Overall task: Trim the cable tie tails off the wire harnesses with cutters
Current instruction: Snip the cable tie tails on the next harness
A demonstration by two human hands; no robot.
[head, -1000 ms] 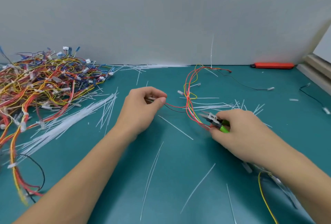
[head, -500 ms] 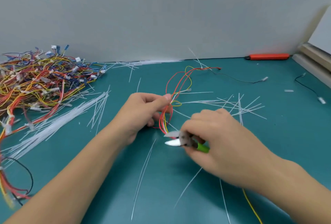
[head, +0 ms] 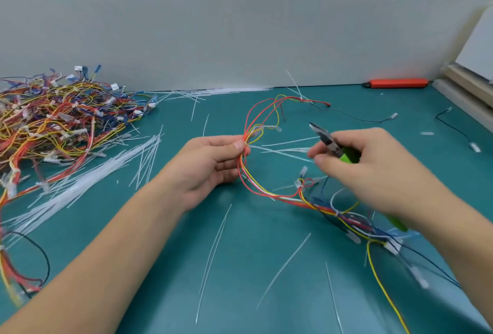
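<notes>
A flat teal work mat (head: 240,267) covers the table up to a pale grey wall. At its far left lies a large tangled heap of red, yellow, orange and blue wire harnesses (head: 58,120), with white connectors and ties showing through it. Just right of that heap a loose spread of thin white cut cable tie tails (head: 88,179) fans across the mat, and single tails lie scattered toward the near edge. No bin, tray or box is visible; everything lies straight on the mat.

In the middle, one harness of red, yellow and white wires (head: 266,192) loops up from the mat. The left hand (head: 210,165) pinches it between thumb and fingers near the top of the loop, and the rest trails under the right forearm. The right hand (head: 365,168) is curled round small green-handled metal cutters (head: 330,144), nose pointing up and away, apart from the harness. A long orange tool (head: 397,83) lies by the wall at the far right.
</notes>
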